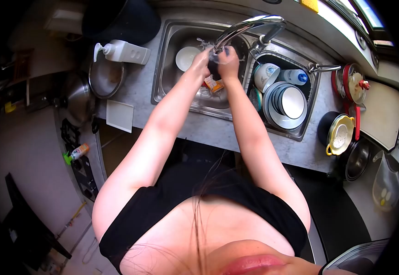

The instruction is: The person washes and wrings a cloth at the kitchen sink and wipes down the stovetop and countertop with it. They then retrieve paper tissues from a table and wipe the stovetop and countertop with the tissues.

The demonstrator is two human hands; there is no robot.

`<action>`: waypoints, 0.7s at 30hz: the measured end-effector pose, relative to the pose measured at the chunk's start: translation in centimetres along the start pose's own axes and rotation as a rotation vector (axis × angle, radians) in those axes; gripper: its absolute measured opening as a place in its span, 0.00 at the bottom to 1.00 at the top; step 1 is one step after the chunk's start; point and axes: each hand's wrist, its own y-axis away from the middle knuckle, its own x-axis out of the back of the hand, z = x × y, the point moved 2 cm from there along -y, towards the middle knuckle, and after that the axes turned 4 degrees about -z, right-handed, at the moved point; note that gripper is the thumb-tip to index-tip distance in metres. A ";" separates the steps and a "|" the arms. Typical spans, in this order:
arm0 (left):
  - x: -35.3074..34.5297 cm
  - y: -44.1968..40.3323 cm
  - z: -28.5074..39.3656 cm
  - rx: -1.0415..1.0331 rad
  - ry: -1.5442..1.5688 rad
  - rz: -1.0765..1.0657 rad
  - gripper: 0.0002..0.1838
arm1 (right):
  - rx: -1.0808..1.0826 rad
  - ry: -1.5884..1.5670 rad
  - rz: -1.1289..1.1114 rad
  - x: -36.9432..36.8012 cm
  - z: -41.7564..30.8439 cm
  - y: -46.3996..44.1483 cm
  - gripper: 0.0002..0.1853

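Both of my hands are under the running chrome faucet [250, 25] over the left basin of the steel sink [163, 85]. My left hand [201, 63] and my right hand [228, 63] are closed around a dark, wet item [214, 64] between them; splashing water blurs its shape. A white plate [187, 58] lies in the basin to the left of my hands. Below them in the basin is an orange and yellow packet [214, 84]. In the right basin, a dark rack [306, 98] holds stacked bowls [292, 102], a white cup [267, 75] and a clear blue container [294, 76].
A white pump bottle [126, 52], a metal bowl [108, 80] and a white square tray [119, 115] stand left of the sink. On the right are a yellow colander [340, 134], red-rimmed lids [356, 87], a dark pan [358, 160] and a clear jug [386, 183].
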 end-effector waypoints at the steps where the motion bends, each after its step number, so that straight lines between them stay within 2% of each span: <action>1: -0.4 0.4 0.1 0.028 -0.008 0.038 0.11 | -0.256 -0.102 -0.030 0.5 0.5 -0.6 0.26; 2: -0.6 0.9 0.2 0.055 -0.017 0.078 0.10 | -0.257 -0.157 -0.031 0.3 1.6 -1.2 0.27; 3: -2.1 0.9 0.4 -0.004 0.048 0.008 0.10 | -0.336 -0.338 -0.105 0.5 3.1 -2.4 0.25; 5: -2.5 2.4 1.4 -0.118 0.160 -0.090 0.09 | -0.506 -0.934 -0.157 -0.8 2.6 -1.9 0.24; 6: -1.8 2.1 1.8 -0.205 0.113 -0.181 0.11 | -0.597 -1.053 -0.204 -0.4 1.6 -1.4 0.22; 8: -0.9 1.9 1.9 -0.168 0.109 -0.166 0.12 | -0.778 -1.279 -0.300 1.7 -1.8 -0.4 0.19; 9: -0.6 1.9 2.1 -0.151 0.106 -0.159 0.13 | -0.537 -0.951 -0.243 2.2 -2.1 0.1 0.19; 10: -1.1 3.2 2.4 -0.005 0.018 0.045 0.15 | -0.293 -0.626 -0.184 2.5 -2.7 0.5 0.20; 11: -2.3 4.2 2.6 0.056 0.039 -0.001 0.17 | -0.053 -0.297 -0.120 2.6 -3.3 0.9 0.20; 12: -3.4 5.1 2.8 0.118 0.057 -0.048 0.18 | 0.181 -0.168 -0.102 2.5 -4.4 1.2 0.24; 13: -4.0 5.5 2.9 0.184 0.074 -0.093 0.19 | 0.249 -0.068 -0.126 2.3 -6.0 2.0 0.20; 14: -0.9 1.7 1.4 0.270 0.168 -0.283 0.22 | 0.288 0.046 -0.148 2.1 -7.1 2.9 0.19; 15: -0.8 1.1 1.1 0.201 0.087 -0.444 0.21 | 0.331 0.163 -0.167 2.0 -8.0 3.4 0.17; 18: 0.6 -0.3 0.2 0.189 0.067 -0.567 0.21 | 0.435 0.268 -0.102 1.7 -10.2 4.1 0.13; 21: 1.7 -0.8 -0.3 0.173 0.052 -0.677 0.21 | 0.321 -0.007 0.043 0.4 -5.7 1.6 0.12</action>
